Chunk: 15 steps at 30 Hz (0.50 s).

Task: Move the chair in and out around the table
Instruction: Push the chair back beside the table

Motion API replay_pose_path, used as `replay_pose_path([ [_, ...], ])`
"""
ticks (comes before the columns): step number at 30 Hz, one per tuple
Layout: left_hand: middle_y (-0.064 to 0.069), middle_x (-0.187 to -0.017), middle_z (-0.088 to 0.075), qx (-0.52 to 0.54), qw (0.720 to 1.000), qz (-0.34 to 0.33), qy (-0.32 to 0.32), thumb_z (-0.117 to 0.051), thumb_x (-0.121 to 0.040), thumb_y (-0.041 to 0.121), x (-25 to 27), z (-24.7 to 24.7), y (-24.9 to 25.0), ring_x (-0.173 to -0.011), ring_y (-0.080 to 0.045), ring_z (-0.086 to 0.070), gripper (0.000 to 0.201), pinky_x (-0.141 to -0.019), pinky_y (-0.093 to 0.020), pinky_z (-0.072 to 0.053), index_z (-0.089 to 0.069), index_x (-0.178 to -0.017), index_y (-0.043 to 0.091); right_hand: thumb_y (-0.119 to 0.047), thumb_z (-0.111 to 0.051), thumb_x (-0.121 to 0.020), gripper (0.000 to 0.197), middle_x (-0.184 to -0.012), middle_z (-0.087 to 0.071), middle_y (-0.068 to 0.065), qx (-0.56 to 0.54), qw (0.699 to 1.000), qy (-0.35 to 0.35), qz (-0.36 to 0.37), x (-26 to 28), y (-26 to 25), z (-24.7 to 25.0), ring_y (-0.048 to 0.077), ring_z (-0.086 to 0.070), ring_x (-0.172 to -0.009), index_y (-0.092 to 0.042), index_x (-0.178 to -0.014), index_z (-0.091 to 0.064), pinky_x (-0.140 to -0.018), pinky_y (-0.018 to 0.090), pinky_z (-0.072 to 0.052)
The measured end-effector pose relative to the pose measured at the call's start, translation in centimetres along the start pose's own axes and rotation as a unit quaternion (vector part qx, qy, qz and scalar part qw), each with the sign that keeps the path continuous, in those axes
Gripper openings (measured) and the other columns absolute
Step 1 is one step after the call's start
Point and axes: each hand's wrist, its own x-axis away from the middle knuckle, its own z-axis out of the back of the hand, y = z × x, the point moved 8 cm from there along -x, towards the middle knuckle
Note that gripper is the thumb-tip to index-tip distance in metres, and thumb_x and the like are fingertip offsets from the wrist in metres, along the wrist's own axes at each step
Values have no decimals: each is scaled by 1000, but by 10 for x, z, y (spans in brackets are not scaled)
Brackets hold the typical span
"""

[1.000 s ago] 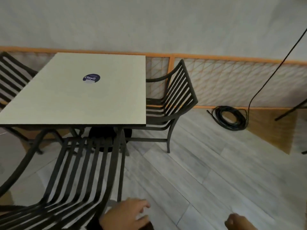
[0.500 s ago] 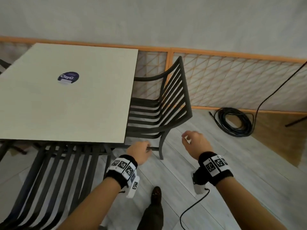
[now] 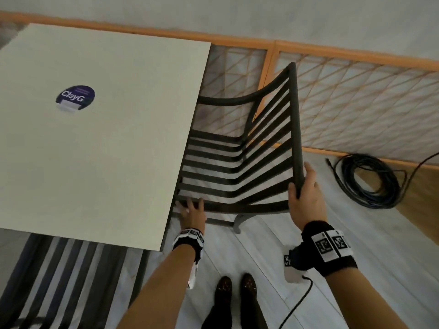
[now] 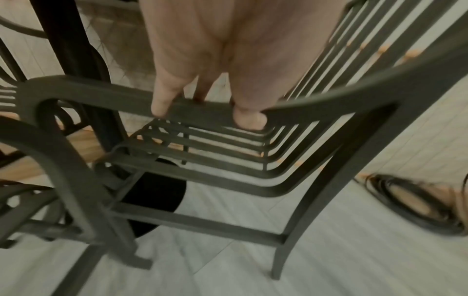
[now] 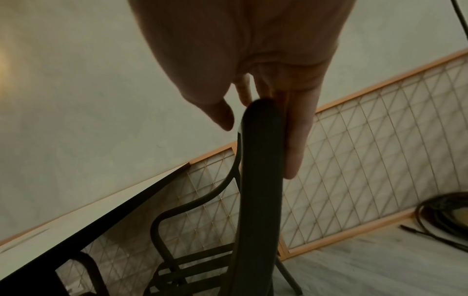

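— Where was the chair point(image 3: 240, 162)?
— Tucked partly under the tabletop point(image 3: 107, 129), at its right side.
— And the hands?
— The left hand point(image 3: 192, 211) had its fingers curled over the near armrest; the right hand point(image 3: 306, 198) clasped the backrest's top rail. A coiled cable point(image 3: 370, 181) lay on the floor nearby.

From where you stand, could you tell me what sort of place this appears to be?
Probably a café or restaurant seating area: a square table bearing a round ClayG sticker, matching dark slatted metal armchairs, and a low lattice partition.
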Motion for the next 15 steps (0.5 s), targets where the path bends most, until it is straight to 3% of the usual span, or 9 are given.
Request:
replay_pose_path([
  [2,-22,-157,-8,2,1000,-3,23,-55,-90,10,-7,-3,-9,-139,-56,2,66,-110,-66,-23,-24,-146,30,-16,-45,-95,59,-98,-60,15,-3,1000,5,-6,-8,7,-7,20,-58,-73,-28,-144,-14,-65,30,-48],
  [3,-24,-156,-10,7,999,-6,39,-56,-87,2,-13,-5,-11,-137,-59,-1,68,-108,-68,-24,-30,-144,30,-18,-44,-96,59,-89,-60,10,-5,1000,8,-11,-15,11,-12,15,-55,-66,-28,-145,-13,-59,25,-45],
  [6,-35,-142,-37,-8,997,-22,76,-71,-60,-24,-24,-4,-13,-118,-73,-29,76,-82,-76,-44,-62,-121,20,-19,-44,-96,60,-69,-52,-5,-28,999,8,-40,-21,19,-20,6,-50,-58,-23,-146,-13,-49,17,-35],
  [7,-35,-142,-38,2,995,-27,94,-69,-60,-27,-31,-2,-13,-118,-73,-29,74,-81,-75,-46,-64,-118,18,-19,-45,-96,60,-67,-51,-4,-33,998,5,-44,-26,19,-23,8,-51,-57,-23,-146,-13,-47,18,-35],
  [9,-27,-154,-17,24,997,-18,68,-51,-74,-26,-50,-5,-18,-133,-64,-12,73,-95,-66,-46,-53,-129,21,-20,-45,-95,60,-66,-53,-1,-37,998,3,-49,-38,17,-27,12,-54,-57,-26,-146,-12,-47,22,-39],
  [11,-18,-158,-4,22,999,-22,44,-43,-78,-25,-66,-9,-20,-140,-54,-4,76,-100,-56,-47,-45,-134,25,-21,-46,-95,61,-67,-56,1,-32,998,10,-59,-53,19,-28,15,-58,-57,-29,-145,-12,-50,28,-48],
  [13,-15,-157,-4,33,998,-16,56,-45,-76,-26,-76,-11,-20,-141,-52,-9,78,-100,-53,-48,-44,-134,26,-20,-47,-95,61,-69,-58,4,-26,998,13,-55,-64,19,-25,19,-62,-58,-31,-145,-13,-56,33,-55],
  [15,-12,-153,-1,52,997,-11,62,-51,-74,-26,-80,-13,-19,-139,-47,-23,81,-99,-51,-50,-42,-134,28,-17,-49,-94,63,-72,-59,5,-20,999,14,-43,-68,18,-22,17,-60,-57,-29,-145,-15,-57,31,-54],
])
